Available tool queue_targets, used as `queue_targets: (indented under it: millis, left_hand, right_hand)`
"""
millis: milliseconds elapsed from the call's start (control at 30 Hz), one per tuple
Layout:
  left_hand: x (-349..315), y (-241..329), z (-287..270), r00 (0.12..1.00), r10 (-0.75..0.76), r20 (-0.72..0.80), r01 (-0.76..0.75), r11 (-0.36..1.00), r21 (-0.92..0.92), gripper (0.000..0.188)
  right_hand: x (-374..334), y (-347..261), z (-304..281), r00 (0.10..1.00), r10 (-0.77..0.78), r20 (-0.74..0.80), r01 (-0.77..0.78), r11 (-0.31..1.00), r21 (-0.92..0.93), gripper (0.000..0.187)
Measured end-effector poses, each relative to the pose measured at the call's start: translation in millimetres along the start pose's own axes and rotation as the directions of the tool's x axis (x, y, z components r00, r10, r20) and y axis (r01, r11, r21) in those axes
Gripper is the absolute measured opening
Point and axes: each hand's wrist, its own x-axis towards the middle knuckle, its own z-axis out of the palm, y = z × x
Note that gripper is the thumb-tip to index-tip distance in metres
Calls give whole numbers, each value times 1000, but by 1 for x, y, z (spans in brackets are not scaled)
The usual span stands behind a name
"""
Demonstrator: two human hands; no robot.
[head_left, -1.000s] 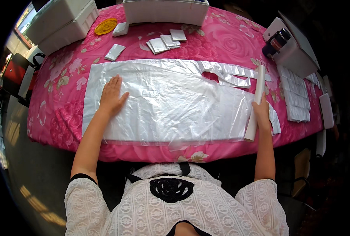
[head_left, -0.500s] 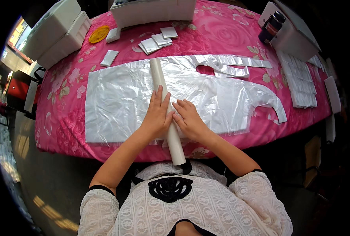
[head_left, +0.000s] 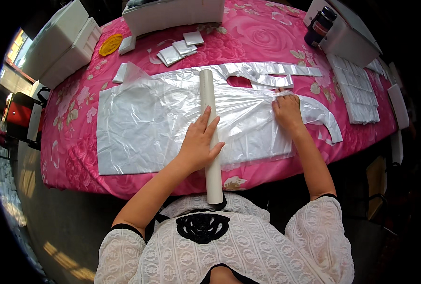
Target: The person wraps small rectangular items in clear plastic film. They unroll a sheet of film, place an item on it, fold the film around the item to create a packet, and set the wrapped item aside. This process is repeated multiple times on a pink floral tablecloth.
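Right hand [head_left: 287, 111] has moved off the white tube [head_left: 210, 132] to the sheet's right edge since the earlier frame.
Left hand [head_left: 198, 144] lies flat on tube, fingers [head_left: 204, 124] spread apart; right fingers pinched on clear plastic sheet [head_left: 144, 128]. Tube lies across sheet, near end overhanging the pink floral tabletop [head_left: 78, 156].

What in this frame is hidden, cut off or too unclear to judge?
Head view only:
- White tube: its middle is covered by the left hand.
- Clear plastic sheet: right edge is bunched under the right hand.
- Dark bottle: too small to identify contents.
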Motion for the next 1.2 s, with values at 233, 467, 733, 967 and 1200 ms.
queue_targets:
  millis: [233, 467, 733, 967, 1200]
  left_hand:
    - [0, 12, -2, 990, -136, -21, 137, 972, 189, 63]
    - [-12, -66, -49, 957, -5, -288, 77, 968, 238, 57]
    - [-84, -151, -83, 829, -525, -191, 545, 684, 485, 77]
    - [-95, -171, -102, 798, -553, -239, 588, 631, 506, 81]
    - [-99, -181, -102, 811, -519, -271, 580, 651, 490, 81]
  right_hand:
    - [15, -15, -22, 997, 51, 62, -58, 990, 129, 42]
    - [5, -15, -33, 980, -55, 190, 17, 981, 193, 50]
    - [-4, -35, -37, 979, -135, 154, 73, 933, 352, 48]
    - [7, -59, -28, 958, -267, 107, 211, 905, 370, 48]
    - [37, 46, -17, 996, 58, 69, -69, 985, 160, 36]
